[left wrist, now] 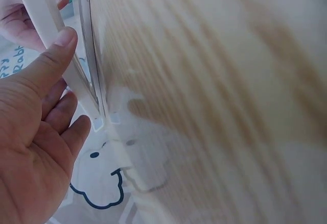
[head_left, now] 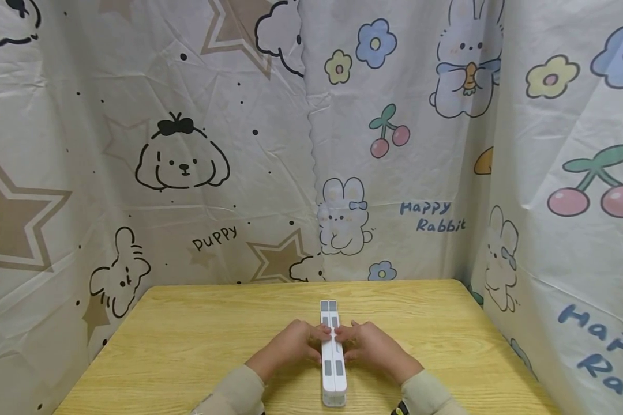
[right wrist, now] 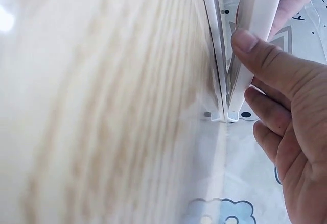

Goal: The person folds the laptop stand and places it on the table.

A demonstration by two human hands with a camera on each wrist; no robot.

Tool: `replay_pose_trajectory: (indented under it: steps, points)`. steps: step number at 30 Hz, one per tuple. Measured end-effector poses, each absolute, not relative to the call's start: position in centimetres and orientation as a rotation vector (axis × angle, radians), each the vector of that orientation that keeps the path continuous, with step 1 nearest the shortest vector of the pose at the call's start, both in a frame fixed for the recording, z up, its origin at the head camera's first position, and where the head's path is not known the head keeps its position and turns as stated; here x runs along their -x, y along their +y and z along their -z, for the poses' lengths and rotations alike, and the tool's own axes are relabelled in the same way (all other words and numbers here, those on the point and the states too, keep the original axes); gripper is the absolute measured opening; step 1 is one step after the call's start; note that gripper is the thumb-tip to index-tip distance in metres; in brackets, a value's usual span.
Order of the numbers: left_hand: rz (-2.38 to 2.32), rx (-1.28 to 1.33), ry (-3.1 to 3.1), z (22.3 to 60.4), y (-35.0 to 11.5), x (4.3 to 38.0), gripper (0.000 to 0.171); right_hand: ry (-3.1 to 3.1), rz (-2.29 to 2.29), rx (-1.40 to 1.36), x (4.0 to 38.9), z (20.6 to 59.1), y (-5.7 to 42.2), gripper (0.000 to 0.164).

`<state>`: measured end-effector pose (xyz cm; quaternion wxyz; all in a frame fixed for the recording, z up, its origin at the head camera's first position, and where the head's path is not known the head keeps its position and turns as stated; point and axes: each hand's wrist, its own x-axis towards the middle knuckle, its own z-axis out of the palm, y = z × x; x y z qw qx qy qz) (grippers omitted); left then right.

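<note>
A white folded laptop stand (head_left: 334, 380) with grey anti-slip patches lies lengthwise on the table, pointing away from me. From its left side my left hand (head_left: 293, 346) grips the upper bars, thumb (left wrist: 64, 38) against the side and fingertips over the top. My right hand (head_left: 371, 349) holds the opposite side likewise, its thumb (right wrist: 245, 41) on the bar's edge. Both wrist views show the upper bar (right wrist: 260, 9) angled up from the lower bar (right wrist: 210, 9), the two meeting at the far end in a narrow V. The hands almost meet over the stand's middle.
The wood-grain table (head_left: 213, 334) extends to both sides of the stand. A printed curtain (head_left: 270, 173) with puppies, rabbits and stars hangs behind the table and along both sides. Light sleeves (head_left: 233, 392) cover the forearms at the near edge.
</note>
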<state>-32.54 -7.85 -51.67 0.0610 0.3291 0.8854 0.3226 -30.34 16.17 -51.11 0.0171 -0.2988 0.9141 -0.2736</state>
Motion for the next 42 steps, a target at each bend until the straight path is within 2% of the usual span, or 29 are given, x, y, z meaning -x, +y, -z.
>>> replay_pose_trajectory:
  steps: [8, 16, 21, 27, 30, 38, 42]
  points:
    - [-0.860, -1.010, 2.722, 51.6, -7.9, 32.3, 0.051, 2.803, 0.952, 0.881, 30.3, 52.0, 16.1, 0.040]
    - [-0.683, -1.113, 2.778, 51.1, -7.5, 31.9, 0.046, 2.840, 0.836, 0.893, 30.4, 52.5, 16.1, 0.067]
    - [-0.674, -1.051, 2.781, 51.0, -7.4, 31.9, 0.047, 2.867, 0.768, 0.922, 30.5, 52.7, 16.0, 0.062]
    - [-0.665, -1.111, 2.766, 50.9, -7.7, 32.0, 0.047, 2.887, 0.708, 0.996, 30.7, 52.5, 16.0, 0.057]
    - [-0.680, -1.119, 2.739, 50.8, -7.9, 32.0, 0.043, 2.891, 0.688, 0.999, 30.5, 52.3, 15.9, 0.055]
    - [-0.656, -1.118, 2.714, 50.8, -8.2, 31.9, 0.045, 2.949, 0.580, 1.042, 29.5, 51.6, 15.4, 0.032]
    - [-0.636, -1.124, 2.743, 50.3, -8.4, 31.6, 0.036, 3.001, 0.501, 1.025, 29.0, 51.0, 14.9, 0.028]
